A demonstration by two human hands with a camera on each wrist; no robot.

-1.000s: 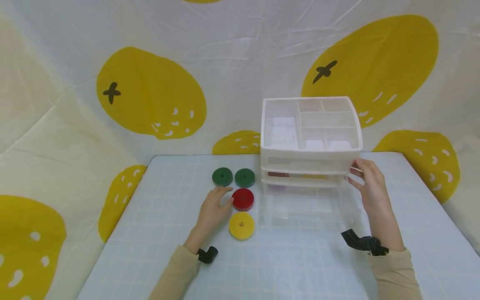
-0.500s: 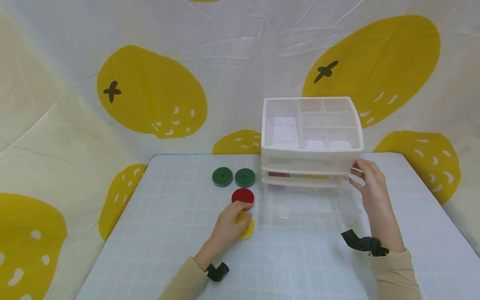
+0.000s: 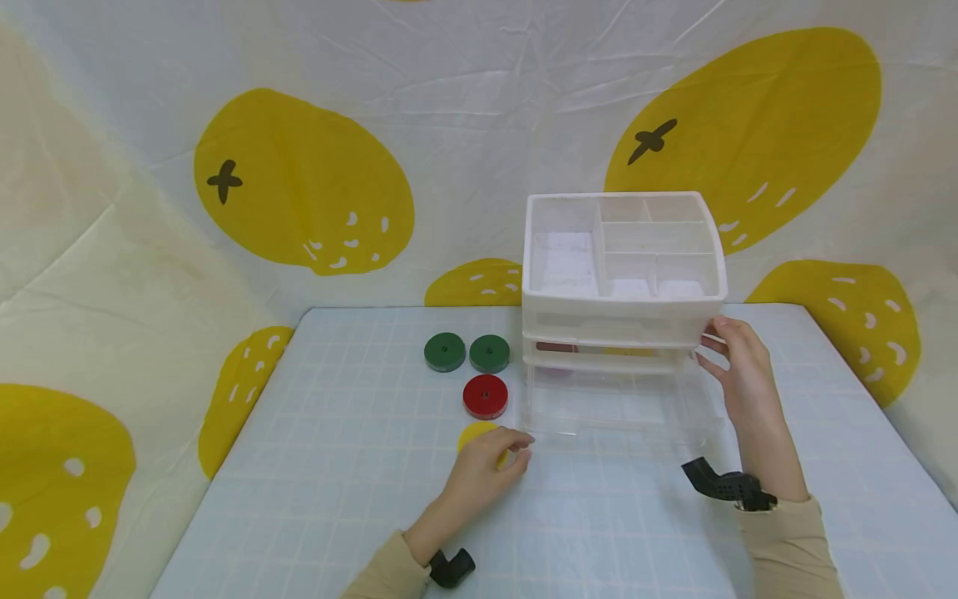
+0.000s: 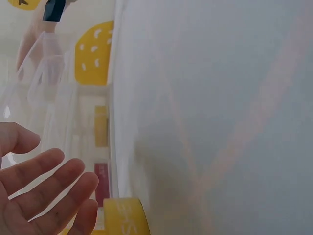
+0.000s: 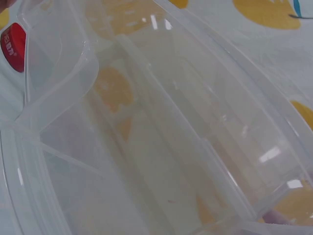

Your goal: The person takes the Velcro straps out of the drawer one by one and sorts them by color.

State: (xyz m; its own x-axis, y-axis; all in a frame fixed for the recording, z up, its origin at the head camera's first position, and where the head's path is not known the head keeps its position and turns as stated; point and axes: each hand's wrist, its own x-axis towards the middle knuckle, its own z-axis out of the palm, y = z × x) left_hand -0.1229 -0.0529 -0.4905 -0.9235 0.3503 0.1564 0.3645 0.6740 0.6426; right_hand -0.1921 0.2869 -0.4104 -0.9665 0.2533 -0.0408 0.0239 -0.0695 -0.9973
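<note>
My left hand (image 3: 486,470) hovers by the front left of a clear, pulled-out drawer (image 3: 599,412), thumb and fingers apart with nothing between them. Under it lies a yellow roll (image 3: 473,433), like electrical tape, partly hidden by the hand; its white-lettered side shows in the left wrist view. Behind that are a red roll (image 3: 485,397) and two green rolls, one left (image 3: 445,352), one right (image 3: 490,353). The right hand (image 3: 741,366) rests its fingertips against the right side of a white desktop drawer organizer (image 3: 621,320). In the right wrist view the clear drawer fills most of the picture.
The organizer has a divided open top tray (image 3: 565,249). Dark red (image 4: 101,183) and yellow pieces (image 4: 100,126) show through its clear plastic. A fruit-patterned cloth (image 3: 464,150) stands behind the table (image 3: 337,433).
My left hand has moved from beside the red roll, forward past the yellow one and rightward to the drawer's front left corner. The right hand and the organizer stay put.
</note>
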